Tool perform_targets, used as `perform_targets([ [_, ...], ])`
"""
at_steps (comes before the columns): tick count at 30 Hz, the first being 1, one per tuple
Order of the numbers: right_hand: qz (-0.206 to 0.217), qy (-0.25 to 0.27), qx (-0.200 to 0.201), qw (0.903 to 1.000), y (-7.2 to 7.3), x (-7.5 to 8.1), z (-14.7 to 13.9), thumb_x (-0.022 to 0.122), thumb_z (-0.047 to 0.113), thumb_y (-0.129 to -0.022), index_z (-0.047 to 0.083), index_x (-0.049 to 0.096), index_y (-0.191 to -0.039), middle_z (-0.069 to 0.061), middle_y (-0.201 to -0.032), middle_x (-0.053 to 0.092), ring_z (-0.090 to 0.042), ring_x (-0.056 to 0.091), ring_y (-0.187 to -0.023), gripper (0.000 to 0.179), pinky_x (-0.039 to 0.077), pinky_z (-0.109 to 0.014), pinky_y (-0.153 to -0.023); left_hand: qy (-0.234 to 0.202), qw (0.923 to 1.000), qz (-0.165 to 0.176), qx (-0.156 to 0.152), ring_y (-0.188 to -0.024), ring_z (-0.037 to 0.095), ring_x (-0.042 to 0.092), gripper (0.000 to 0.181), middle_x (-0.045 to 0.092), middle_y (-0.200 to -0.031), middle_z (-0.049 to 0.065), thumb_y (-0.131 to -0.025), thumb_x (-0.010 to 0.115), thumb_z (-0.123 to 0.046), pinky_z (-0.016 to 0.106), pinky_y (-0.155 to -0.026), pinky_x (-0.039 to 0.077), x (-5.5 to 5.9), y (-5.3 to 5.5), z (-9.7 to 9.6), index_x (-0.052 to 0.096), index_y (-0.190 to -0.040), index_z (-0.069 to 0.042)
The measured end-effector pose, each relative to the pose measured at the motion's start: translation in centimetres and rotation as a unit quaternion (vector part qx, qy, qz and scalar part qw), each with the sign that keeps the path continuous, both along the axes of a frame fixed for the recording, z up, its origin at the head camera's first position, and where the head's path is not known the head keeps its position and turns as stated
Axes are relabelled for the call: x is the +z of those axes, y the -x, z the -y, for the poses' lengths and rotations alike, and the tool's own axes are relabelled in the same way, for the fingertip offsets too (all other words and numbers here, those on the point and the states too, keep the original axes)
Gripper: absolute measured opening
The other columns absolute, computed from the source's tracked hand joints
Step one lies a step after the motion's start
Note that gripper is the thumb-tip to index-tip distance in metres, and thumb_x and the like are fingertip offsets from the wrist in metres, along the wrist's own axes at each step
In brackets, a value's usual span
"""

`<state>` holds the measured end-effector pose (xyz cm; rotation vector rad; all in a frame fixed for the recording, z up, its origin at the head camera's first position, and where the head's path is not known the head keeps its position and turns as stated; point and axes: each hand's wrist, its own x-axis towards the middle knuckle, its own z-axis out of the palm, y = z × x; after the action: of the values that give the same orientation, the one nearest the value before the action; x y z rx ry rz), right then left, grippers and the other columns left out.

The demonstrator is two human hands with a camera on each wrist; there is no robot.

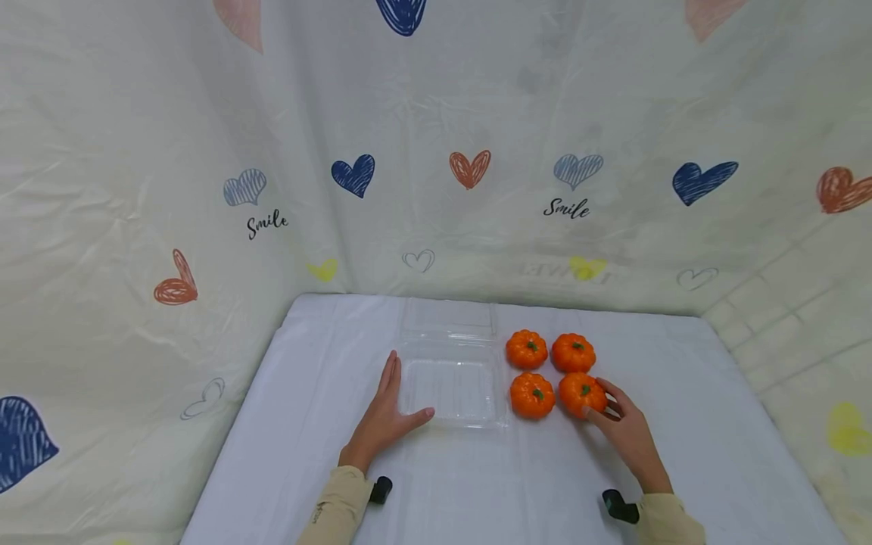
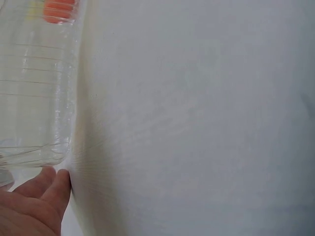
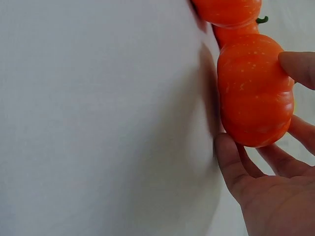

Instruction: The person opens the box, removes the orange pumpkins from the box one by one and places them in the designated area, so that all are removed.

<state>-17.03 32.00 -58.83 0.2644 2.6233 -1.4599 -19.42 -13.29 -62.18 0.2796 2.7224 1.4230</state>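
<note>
My right hand grips a small orange pumpkin at the front right of a group, with the thumb on its near side and the fingers around its right. In the right wrist view, the thumb and fingertips lie against the ribbed pumpkin, close over the cloth. At the left edge of a clear plastic clamshell box, my left hand rests with straight fingers and the thumb spread along the near side. The left wrist view has these fingertips right at the box's corner.
The box's raised clear lid lies folded back toward the wall. Three more orange pumpkins sit right of the box. A white cloth covers the table, and a curtain with printed hearts hangs behind.
</note>
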Motion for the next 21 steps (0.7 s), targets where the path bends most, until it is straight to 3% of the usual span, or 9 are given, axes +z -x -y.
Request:
perform_targets([
  [14,0.016,-0.010,-0.002,0.9998,0.0,-0.5,0.6,0.067,0.029,-0.107,0.004,0.023,-0.170,-0.030,-0.171,0.022,-0.050,0.032,-0.152,0.081,0.035,-0.060,-0.120,0.003,0.9999,-0.016,-0.003,-0.160,0.030,0.024,0.124,-0.005,-0.180,-0.010,-0.086,0.086,-0.058,0.062,-0.121,0.034,0.1,-0.1,-0.1,0.010,-0.174,-0.014],
  [21,0.020,-0.010,-0.006,0.9997,-0.1,-0.6,1.1,0.066,0.027,-0.106,0.004,0.019,-0.171,-0.031,-0.171,0.021,-0.051,0.041,-0.145,0.083,0.039,-0.062,-0.118,0.006,0.9998,-0.018,-0.005,-0.160,0.029,0.024,0.125,-0.006,-0.180,-0.007,-0.085,0.081,-0.069,0.062,-0.120,0.036,0.3,0.0,0.0,0.009,-0.174,-0.019],
])
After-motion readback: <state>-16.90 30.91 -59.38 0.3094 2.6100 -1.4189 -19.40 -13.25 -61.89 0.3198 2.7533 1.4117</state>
